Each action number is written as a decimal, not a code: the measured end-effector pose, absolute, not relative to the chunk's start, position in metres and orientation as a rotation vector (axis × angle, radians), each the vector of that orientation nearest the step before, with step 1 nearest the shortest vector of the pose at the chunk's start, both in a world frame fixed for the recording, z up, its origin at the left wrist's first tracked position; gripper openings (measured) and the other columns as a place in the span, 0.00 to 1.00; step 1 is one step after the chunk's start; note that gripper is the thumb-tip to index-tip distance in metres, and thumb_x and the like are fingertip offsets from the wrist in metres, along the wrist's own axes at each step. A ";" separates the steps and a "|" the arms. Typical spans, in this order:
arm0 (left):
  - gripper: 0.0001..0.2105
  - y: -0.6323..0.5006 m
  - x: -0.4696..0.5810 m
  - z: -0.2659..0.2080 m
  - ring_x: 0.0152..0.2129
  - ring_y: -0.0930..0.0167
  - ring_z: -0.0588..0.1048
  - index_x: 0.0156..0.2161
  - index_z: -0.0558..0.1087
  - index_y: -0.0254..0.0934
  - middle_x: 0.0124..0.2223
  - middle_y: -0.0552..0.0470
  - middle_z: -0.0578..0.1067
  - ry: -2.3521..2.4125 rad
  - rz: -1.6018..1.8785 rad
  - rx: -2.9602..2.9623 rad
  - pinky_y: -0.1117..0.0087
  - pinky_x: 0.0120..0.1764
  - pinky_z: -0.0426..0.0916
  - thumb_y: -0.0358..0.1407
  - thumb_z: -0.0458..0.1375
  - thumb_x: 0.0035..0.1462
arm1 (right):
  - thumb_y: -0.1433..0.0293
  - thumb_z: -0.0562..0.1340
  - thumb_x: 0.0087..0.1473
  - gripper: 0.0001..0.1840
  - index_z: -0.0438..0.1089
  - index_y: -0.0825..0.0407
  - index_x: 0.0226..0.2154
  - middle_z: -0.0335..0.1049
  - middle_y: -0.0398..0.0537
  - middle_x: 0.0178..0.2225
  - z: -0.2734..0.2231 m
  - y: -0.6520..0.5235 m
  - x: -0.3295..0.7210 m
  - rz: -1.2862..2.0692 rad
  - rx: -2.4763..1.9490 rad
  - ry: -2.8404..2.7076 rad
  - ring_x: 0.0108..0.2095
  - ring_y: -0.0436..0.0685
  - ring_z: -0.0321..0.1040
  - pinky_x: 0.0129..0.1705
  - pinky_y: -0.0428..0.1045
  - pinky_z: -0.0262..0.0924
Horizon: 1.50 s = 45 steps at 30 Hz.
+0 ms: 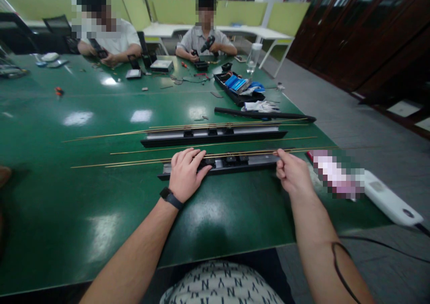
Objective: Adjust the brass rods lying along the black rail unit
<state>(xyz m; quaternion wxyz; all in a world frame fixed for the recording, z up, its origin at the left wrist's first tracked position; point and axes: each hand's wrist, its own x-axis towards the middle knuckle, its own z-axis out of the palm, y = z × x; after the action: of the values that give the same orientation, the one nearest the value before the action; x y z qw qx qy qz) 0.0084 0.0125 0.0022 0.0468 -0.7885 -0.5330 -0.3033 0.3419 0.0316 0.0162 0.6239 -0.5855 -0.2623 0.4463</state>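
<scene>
Patterned shirt fabric [218, 284] stands nearest the camera, at the near edge of a green table [110, 214]; both forearms reach over that edge, a dark watch [171, 199] on the left wrist. Left hand [188, 172]: laid over the left part of the near channel [242, 168], thumb set apart from the fingers; whether they grip anything beneath cannot be told. Right hand [293, 173]: thumb and forefinger pinched on golden rods [245, 153] at the channel's right end, remaining fingers curled in; the number of rods held cannot be told.

Near channel: black-edged with a silvery interior and black blocks inside, lying lengthwise before the person; the golden rods run along it and project past its left end. One loose rod [215, 145] lies between it and the far channel [215, 139], which is similar in build; further rods [188, 127] lie along that one's far side. Beyond: a black tube [265, 114], white gloves [261, 106], and a black tray [230, 94] bearing blue packets [237, 83]. To the right, a white power strip [391, 196] lies beside a pixelated pink item [336, 174]; across the table sit two co-workers, one at left in a white shirt [126, 37], the other holding a dark drill [208, 44].
</scene>
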 end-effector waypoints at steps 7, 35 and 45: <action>0.21 0.012 0.008 0.003 0.59 0.55 0.71 0.60 0.74 0.43 0.57 0.42 0.78 -1.620 -0.939 -2.401 0.50 0.61 0.59 0.47 0.59 0.67 | 0.61 0.74 0.50 0.15 0.73 0.54 0.30 0.61 0.36 0.14 0.016 0.032 0.347 0.965 -1.340 -0.540 0.09 0.43 0.49 0.09 0.38 0.41; 0.21 0.012 0.009 0.002 0.60 0.56 0.71 0.61 0.73 0.43 0.58 0.43 0.78 -1.629 -0.925 -2.398 0.50 0.62 0.58 0.48 0.58 0.67 | 0.61 0.74 0.50 0.15 0.75 0.55 0.31 0.61 0.37 0.14 0.017 0.032 0.347 0.984 -1.366 -0.524 0.09 0.43 0.49 0.09 0.39 0.39; 0.21 0.012 0.009 0.004 0.59 0.56 0.71 0.60 0.73 0.42 0.58 0.42 0.78 -1.616 -0.936 -2.400 0.51 0.61 0.59 0.47 0.58 0.67 | 0.64 0.75 0.48 0.13 0.74 0.54 0.29 0.60 0.37 0.14 0.021 0.031 0.343 0.985 -1.343 -0.523 0.09 0.43 0.50 0.09 0.39 0.41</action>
<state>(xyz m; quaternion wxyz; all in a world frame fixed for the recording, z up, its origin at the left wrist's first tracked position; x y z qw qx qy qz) 0.0093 0.0117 0.0040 0.0502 -0.7883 -0.5307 -0.3073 0.3432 0.0309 0.0209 0.6426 -0.5896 -0.2296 0.4321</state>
